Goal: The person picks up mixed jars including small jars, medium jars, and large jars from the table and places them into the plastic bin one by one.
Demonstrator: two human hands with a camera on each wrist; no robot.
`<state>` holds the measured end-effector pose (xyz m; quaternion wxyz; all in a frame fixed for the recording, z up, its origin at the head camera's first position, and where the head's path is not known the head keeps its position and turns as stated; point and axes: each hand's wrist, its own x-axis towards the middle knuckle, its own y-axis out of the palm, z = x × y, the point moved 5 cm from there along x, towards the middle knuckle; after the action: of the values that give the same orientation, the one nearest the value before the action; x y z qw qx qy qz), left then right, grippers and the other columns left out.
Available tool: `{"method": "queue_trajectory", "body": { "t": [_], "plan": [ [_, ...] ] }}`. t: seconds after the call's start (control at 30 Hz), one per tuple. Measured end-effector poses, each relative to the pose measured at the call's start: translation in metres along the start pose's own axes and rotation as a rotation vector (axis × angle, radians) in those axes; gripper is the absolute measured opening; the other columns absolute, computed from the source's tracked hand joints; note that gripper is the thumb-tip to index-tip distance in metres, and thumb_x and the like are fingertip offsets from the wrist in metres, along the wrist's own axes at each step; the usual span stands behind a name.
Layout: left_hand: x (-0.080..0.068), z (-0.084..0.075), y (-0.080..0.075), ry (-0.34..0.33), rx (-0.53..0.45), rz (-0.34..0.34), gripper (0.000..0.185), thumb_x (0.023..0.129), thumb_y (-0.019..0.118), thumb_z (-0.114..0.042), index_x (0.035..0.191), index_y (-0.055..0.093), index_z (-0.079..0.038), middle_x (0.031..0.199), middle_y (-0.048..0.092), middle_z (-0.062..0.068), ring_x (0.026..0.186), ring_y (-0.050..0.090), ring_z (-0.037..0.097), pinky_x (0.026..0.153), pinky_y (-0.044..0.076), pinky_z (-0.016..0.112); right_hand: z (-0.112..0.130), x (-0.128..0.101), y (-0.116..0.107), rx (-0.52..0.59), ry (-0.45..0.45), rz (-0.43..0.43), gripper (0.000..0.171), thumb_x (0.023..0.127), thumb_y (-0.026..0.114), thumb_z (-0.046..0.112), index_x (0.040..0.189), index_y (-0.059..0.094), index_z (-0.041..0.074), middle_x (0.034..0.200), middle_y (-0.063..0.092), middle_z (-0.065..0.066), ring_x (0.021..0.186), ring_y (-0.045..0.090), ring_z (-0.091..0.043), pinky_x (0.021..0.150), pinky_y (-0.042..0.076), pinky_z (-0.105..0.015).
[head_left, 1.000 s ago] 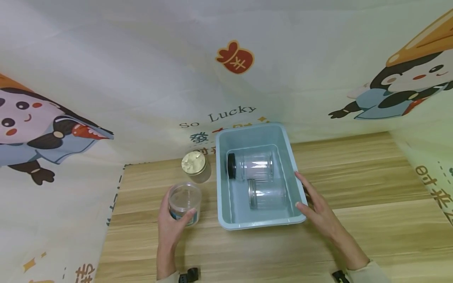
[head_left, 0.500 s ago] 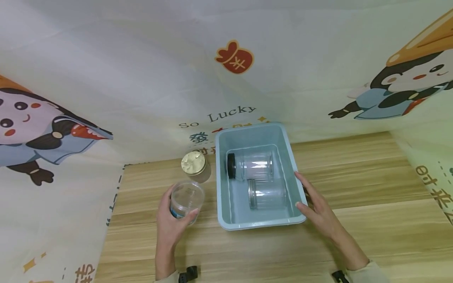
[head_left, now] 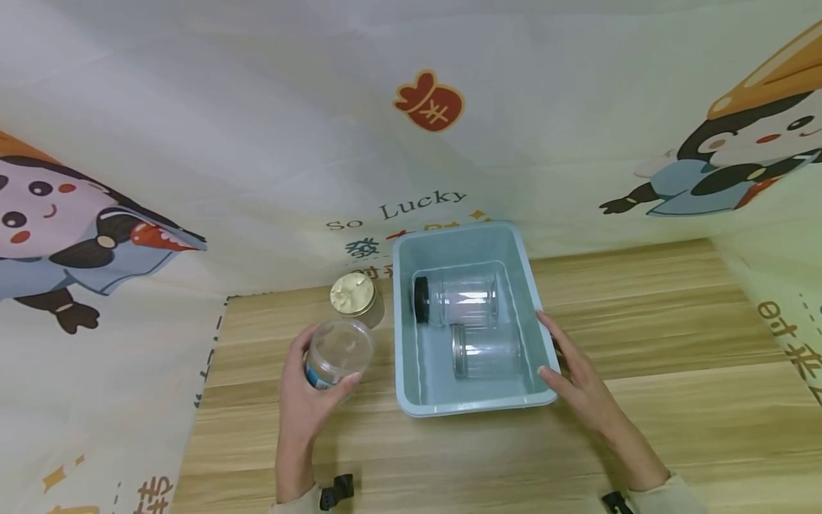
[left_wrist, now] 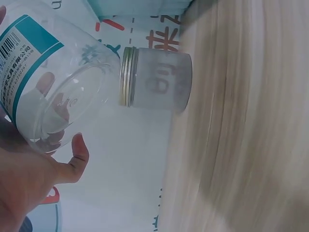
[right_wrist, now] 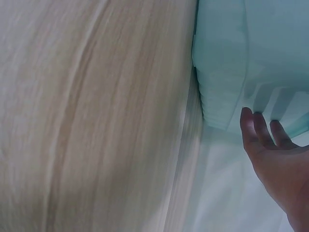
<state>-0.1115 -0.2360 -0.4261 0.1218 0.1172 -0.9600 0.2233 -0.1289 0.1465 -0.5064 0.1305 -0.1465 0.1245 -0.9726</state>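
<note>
Left hand has lifted one clear jar.

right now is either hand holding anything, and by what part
The left hand holds the clear plastic jar by its labelled side wall, near the base. The right hand holds nothing; its straight fingers rest on the blue bin at its right rim.

You are working on a wooden table with light, streaked grain; a printed cartoon cloth hangs behind it and drapes over its left edge. 2 things rest directly on the wood: a pale blue plastic bin near the middle, toward the back, and 1 frosted jar with a gold lid, upright just left of the bin. The jar's printing is too blurred to read, possibly digits. Bin and jar stand apart, not touching.
</note>
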Motion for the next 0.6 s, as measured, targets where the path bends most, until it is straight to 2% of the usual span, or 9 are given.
{"method": "queue_trajectory", "body": {
  "t": [0.1, 0.23, 0.43, 0.6],
  "plan": [
    [0.002, -0.003, -0.001, -0.001, 0.010, 0.003, 0.082, 0.062, 0.087, -0.002, 0.136, 0.051, 0.003, 0.128, 0.059, 0.018, 0.113, 0.052, 0.018, 0.096, 0.038, 0.048, 0.000, 0.000, 0.001, 0.027, 0.006, 0.007, 0.076, 0.093, 0.054, -0.003, 0.159, 0.022, 0.019, 0.162, 0.025, -0.012, 0.134, 0.040, -0.007, 0.095, 0.045, -0.020],
    [0.004, -0.004, 0.000, 0.011, 0.012, 0.006, 0.084, 0.062, 0.088, -0.002, 0.136, 0.051, 0.003, 0.128, 0.057, 0.020, 0.114, 0.051, 0.024, 0.095, 0.038, 0.048, 0.000, 0.000, 0.001, 0.049, 0.009, 0.012, 0.076, 0.093, 0.053, -0.003, 0.159, 0.022, 0.019, 0.161, 0.024, -0.013, 0.132, 0.041, -0.008, 0.093, 0.047, -0.022],
    [0.009, -0.006, 0.002, 0.057, 0.046, 0.006, 0.084, 0.060, 0.089, -0.003, 0.135, 0.051, 0.002, 0.126, 0.053, 0.022, 0.115, 0.047, 0.027, 0.095, 0.036, 0.053, 0.002, 0.000, 0.000, 0.011, -0.006, 0.001, 0.076, 0.093, 0.054, -0.004, 0.159, 0.023, 0.017, 0.161, 0.026, -0.014, 0.132, 0.041, -0.007, 0.095, 0.045, -0.020],
    [0.015, 0.021, 0.003, 0.086, 0.091, 0.004, 0.088, 0.059, 0.092, -0.012, 0.139, 0.053, -0.012, 0.127, 0.055, 0.012, 0.116, 0.046, 0.023, 0.095, 0.036, 0.053, 0.003, 0.000, 0.000, -0.031, -0.033, -0.002, 0.077, 0.092, 0.055, -0.006, 0.159, 0.023, 0.015, 0.161, 0.027, -0.013, 0.133, 0.041, -0.006, 0.098, 0.042, -0.017]
  ]
}}
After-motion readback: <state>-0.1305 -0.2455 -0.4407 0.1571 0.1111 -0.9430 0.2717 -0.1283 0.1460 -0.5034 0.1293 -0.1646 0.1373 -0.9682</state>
